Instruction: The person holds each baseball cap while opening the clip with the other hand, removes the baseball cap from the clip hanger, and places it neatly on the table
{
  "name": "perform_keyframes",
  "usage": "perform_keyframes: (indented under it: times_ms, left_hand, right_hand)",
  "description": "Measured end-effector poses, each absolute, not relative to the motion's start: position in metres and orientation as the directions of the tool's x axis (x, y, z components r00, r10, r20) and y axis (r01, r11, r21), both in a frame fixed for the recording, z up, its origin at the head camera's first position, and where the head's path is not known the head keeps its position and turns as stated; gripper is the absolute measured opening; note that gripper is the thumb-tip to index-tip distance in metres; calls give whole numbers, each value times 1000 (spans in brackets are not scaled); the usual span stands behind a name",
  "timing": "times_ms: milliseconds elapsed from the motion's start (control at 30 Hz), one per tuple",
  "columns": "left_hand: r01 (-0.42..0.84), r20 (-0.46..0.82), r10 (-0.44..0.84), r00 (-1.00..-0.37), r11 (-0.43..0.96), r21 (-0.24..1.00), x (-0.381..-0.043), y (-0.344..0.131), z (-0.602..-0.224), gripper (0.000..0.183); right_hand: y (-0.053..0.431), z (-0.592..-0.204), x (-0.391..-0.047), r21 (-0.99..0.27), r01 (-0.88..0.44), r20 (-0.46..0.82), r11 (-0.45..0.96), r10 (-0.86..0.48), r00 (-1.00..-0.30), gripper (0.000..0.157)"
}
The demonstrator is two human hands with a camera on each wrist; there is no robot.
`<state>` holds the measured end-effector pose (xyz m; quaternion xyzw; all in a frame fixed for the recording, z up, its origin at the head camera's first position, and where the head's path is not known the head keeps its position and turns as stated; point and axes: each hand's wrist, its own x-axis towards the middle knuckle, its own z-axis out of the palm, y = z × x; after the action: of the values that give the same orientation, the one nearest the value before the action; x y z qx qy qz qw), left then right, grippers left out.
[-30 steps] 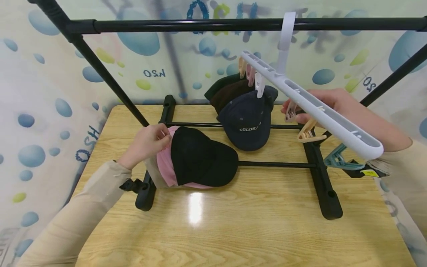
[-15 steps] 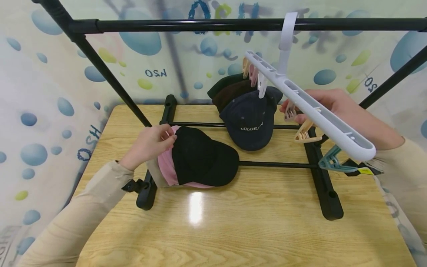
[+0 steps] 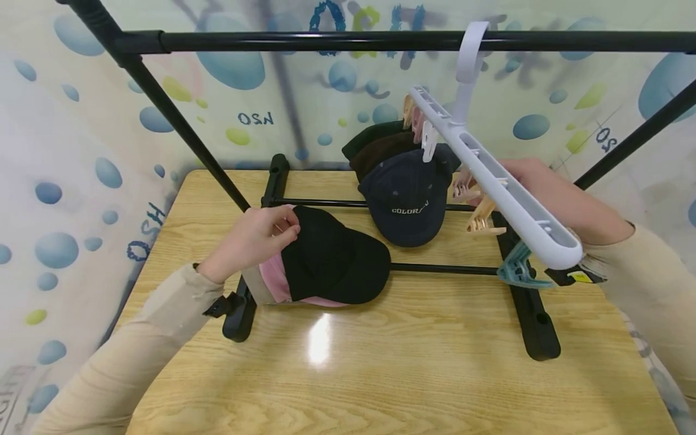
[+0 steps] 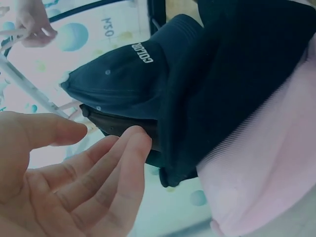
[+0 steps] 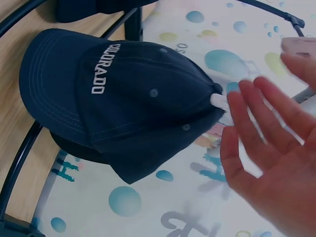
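My left hand point(image 3: 255, 240) hovers at the crown edge of a black cap point(image 3: 337, 260); its fingers are loosely bent and hold nothing. Under the black cap lie a pink cap point(image 3: 274, 279) and a beige cap point(image 3: 255, 285). A white hanger point(image 3: 502, 181) carries a navy cap point(image 3: 405, 193) lettered COLORADO, a brown cap point(image 3: 380, 152) and a dark green cap point(image 3: 368, 135), each under a clip. My right hand point(image 5: 276, 133), fingers extended, is close to a pale pink clip point(image 3: 463, 186), partly hidden behind the hanger in the head view.
A yellow-orange clip point(image 3: 482, 220) and a teal clip point(image 3: 519, 269) hang along the hanger's near half. The hanger hooks over a black rack's top bar point(image 3: 326, 41). The rack's feet point(image 3: 535, 326) and lower bars point(image 3: 440, 267) rest on a wooden table point(image 3: 380, 362).
The hanger's near end has swung left, and the right hand has shifted left with it. My left hand has slid slightly right, from the pink cap's edge to above the black cap.
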<state>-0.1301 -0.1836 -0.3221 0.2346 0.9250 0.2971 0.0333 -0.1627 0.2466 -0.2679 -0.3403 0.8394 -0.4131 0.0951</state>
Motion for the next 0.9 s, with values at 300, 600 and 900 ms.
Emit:
perform_keyframes:
  times_ms: [300,600,900]
  left_hand:
    - [467,122,484,-867,703,536,-128,-174,-319,4]
    - [499,140,512,-848,679,538,-130,-166,-324,4]
    - [508,135,533,-836,656,558,-131,-161,-330,4]
  right_hand:
    - [223,-268,-181,-603,-460,163,652,-464,-871,23]
    - [203,-260,-198,-589,-411,137,696,-415,-899,29]
    - [189,-259,-216,-776,-353,93,522,-459,-883,34]
